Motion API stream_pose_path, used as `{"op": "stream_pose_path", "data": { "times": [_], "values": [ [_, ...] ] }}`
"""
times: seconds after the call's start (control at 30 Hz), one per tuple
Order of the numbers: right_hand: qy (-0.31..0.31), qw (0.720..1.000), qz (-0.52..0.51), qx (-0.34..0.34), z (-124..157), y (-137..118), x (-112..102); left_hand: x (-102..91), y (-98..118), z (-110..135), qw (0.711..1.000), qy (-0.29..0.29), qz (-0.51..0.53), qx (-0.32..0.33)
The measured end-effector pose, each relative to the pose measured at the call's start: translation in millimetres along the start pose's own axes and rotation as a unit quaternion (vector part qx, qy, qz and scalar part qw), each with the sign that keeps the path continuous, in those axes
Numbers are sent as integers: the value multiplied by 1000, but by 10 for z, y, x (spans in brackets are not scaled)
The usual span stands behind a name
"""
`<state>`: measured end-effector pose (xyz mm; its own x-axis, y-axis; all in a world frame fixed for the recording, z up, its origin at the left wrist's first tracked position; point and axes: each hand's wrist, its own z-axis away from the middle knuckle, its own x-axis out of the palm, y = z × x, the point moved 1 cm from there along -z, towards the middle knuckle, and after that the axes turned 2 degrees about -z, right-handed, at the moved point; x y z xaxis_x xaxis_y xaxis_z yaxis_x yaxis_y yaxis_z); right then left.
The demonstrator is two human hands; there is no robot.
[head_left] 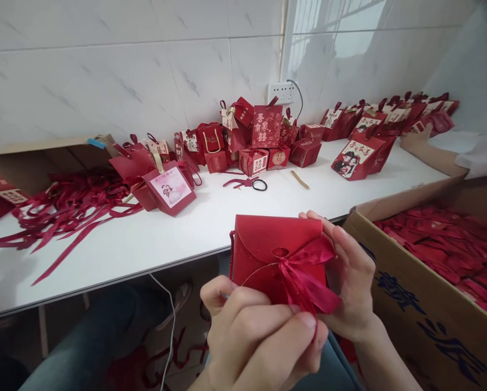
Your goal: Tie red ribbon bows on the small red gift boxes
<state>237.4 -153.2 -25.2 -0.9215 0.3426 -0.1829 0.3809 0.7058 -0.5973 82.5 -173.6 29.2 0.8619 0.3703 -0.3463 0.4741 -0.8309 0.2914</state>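
A small red gift box (249,233) with a rounded front flap is held up in front of the table's edge. My right hand (353,277) grips its right side, with the fingers behind and along the edge. A crimson ribbon (308,271) is gathered at the hole in the flap, its tails hanging to the right. Below the box front, my left hand (259,331) is closed, pinching a thin end of the ribbon. Its fingertips partly hide what they hold. A twisted red cord (231,258) runs down the box's left side.
Loose ribbons (76,201) spill from a cardboard box on the white table (116,258). Finished red boxes (267,127) stand along the wall. Scissors (247,183) lie mid-table. An open carton (390,282) is at right. Another person's hand (420,140) reaches in at far right.
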Motion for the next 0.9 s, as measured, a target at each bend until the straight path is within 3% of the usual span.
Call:
{"op": "stream_pose_path", "data": {
  "times": [0.33,0.47,0.57,0.67,0.73,0.77,0.83,0.9],
  "values": [
    [11,999,8,-30,-44,-35,22,28,-4,6,1000,3,0,10],
    [-23,1000,2,-13,-24,-18,-63,8,-148,-7,997,69,21,1],
    [-24,999,23,-1,8,12,-209,52,-495,-70,989,78,-41,-117],
    [97,992,12,77,6,41,-416,302,-868,-57,962,-42,-62,-263],
    [204,956,-87,194,-27,61,-553,600,-974,57,953,-135,-4,-270],
    [243,920,-157,264,-52,68,-611,772,-972,148,950,-186,36,-248],
    [275,824,-289,403,-104,71,-697,1105,-896,371,938,-290,103,-160],
    [274,726,-384,500,-142,57,-751,1359,-813,599,928,-350,106,-78]
  ]
}}
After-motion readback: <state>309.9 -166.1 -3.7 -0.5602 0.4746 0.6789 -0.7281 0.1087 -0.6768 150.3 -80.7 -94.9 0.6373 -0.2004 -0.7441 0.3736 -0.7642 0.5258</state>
